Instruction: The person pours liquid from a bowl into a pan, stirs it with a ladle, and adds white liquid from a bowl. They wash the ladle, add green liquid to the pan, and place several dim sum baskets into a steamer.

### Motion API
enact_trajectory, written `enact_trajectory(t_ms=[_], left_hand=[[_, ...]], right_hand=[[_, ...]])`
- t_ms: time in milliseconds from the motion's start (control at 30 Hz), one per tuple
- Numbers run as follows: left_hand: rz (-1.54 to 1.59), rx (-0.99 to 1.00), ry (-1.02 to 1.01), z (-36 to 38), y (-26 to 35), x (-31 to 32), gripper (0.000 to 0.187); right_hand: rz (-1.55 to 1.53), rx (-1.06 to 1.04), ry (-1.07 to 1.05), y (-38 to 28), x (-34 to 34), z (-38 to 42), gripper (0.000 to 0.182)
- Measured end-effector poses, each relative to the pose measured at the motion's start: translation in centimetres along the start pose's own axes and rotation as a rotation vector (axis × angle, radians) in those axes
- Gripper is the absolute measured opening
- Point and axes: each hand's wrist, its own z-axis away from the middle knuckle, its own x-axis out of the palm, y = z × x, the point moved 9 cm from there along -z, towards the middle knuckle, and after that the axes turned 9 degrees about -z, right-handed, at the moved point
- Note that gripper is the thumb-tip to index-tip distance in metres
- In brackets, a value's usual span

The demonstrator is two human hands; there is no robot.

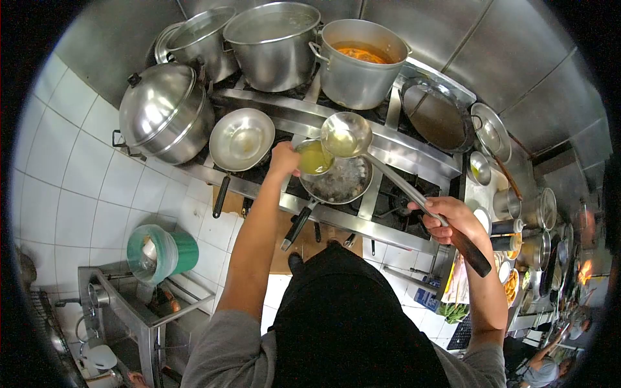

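My left hand (284,160) grips a small metal cup of yellow-green liquid (314,158) at its left edge. My right hand (451,218) is wrapped round the dark handle of a large metal ladle (346,134). The ladle's bowl is just right of the cup, close to its rim, with a little yellowish liquid inside. Below both, a frying pan (341,181) with simmering contents sits on the stove, its black handle pointing toward me. What is in the pan is hard to make out through bubbles or steam.
An empty-looking pan (242,139) sits left on the stove. Behind stand a domed steamer (158,113), a large pot (273,52) and a pot of orange liquid (363,71). A dark wok (438,116) lies right. A green bin (184,252) is lower left; people work far right.
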Motion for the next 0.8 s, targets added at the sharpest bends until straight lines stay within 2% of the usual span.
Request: enact_trajectory(t_ms=[200, 333, 533, 800], left_hand=[[0.046, -0.013, 0.026, -1.6, -1.4, -1.7, 0.006], [0.036, 0.020, 0.051, -1.1, 0.4, -4.2, 0.004], [-0.042, 0.085, 0.077, -0.4, 5.1, -6.7, 0.005], [-0.182, 0.186, 0.017, 0.0, 10.7, -7.1, 0.005]], right_hand=[[-0.002, -0.025, 0.025, 1.2, -0.7, 1.2, 0.038], [-0.060, -0.011, 0.017, 2.6, -1.7, 1.5, 0.038], [-0.012, 0.005, 0.120, 4.4, -2.3, 0.7, 0.034], [-0.041, 0.025, 0.047, 5.7, -1.3, -1.3, 0.035]])
